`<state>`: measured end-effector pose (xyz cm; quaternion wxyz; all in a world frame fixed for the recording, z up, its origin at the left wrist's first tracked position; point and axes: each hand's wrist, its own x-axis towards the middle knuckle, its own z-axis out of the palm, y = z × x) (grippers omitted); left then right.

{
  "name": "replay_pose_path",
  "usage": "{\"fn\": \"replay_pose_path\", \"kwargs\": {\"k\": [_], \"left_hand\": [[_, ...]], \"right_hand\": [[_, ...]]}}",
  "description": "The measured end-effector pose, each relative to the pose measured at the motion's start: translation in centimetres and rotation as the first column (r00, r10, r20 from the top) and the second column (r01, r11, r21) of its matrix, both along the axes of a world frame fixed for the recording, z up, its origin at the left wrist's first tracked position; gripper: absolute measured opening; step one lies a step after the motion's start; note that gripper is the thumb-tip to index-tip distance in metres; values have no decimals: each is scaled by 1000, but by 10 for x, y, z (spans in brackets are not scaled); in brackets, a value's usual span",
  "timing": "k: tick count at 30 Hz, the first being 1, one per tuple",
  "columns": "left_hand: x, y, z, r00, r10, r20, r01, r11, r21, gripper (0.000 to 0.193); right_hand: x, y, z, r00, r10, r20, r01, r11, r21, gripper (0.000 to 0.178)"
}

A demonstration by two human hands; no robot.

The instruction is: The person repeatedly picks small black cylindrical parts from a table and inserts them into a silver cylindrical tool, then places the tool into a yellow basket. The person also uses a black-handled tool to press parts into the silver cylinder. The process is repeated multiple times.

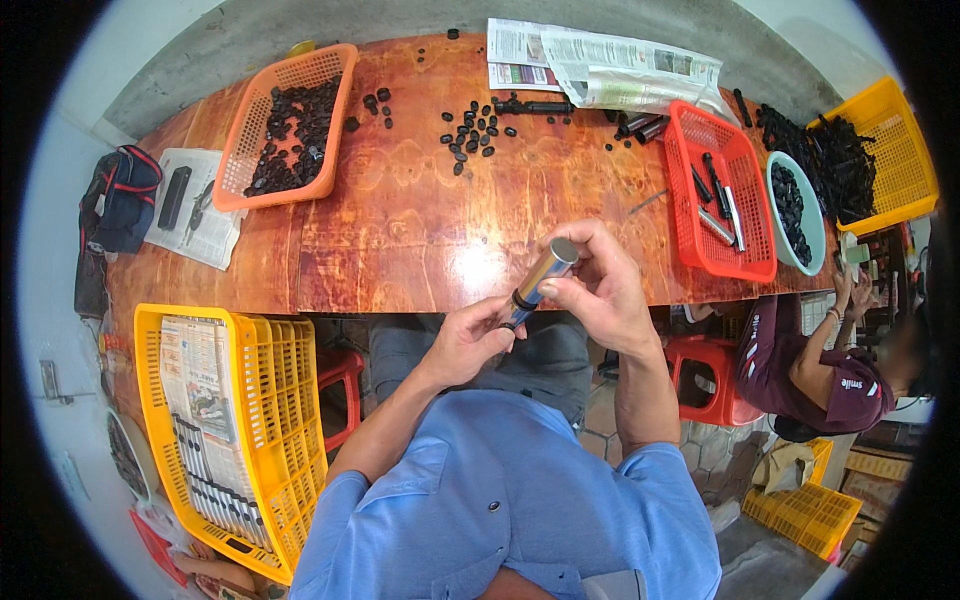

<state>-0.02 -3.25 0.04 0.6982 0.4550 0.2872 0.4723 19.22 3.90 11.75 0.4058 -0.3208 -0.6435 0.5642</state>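
A shiny silver tube (pixel 537 274) with a black ring around its lower part is held at a slant in front of my chest, near the table's front edge. The fingers of my left hand (pixel 467 342) are closed around its lower end, by the black ring. My right hand (pixel 604 290) grips the upper part between thumb and fingers. A flat, greyish round end faces up at the top of the tube. The lower end is partly hidden by my left fingers.
On the wooden table (pixel 400 240) stand an orange basket (pixel 345 100) of black caps, a red basket (pixel 760 265) with tubes, and a light-blue bowl (pixel 815 262) of black parts. Loose black caps (pixel 470 132) lie mid-table. A yellow crate (pixel 270 400) stands left; a co-worker (pixel 815 370) sits right.
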Motion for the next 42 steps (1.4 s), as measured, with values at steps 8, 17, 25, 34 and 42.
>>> {"fn": "replay_pose_path", "kwargs": {"k": [8, 17, 25, 34, 42], "left_hand": [[2, -1, -1, 999, 43, -26, -43, 999, 2, 45], [5, 1, 6, 988, 127, -89, -126, 992, 14, 40], [-3, -1, 7, 993, -27, -117, 15, 995, -100, 38], [6, -2, 0, 975, -21, -222, 38, 997, 70, 33], [10, -8, 8, 820, 272, -503, -101, 935, 341, 39]], "right_hand": [[-2, -1, 3, 992, -72, 104, 53, 984, 171, 40], [-4, -1, -6, 981, -105, 164, 93, 993, 76, 43], [-6, 1, -5, 988, -63, 141, 51, 995, 88, 25], [-28, 3, -7, 827, -167, -538, -11, 950, -312, 57], [-33, -3, -15, 801, -270, -535, 95, 939, -331, 56]]}}
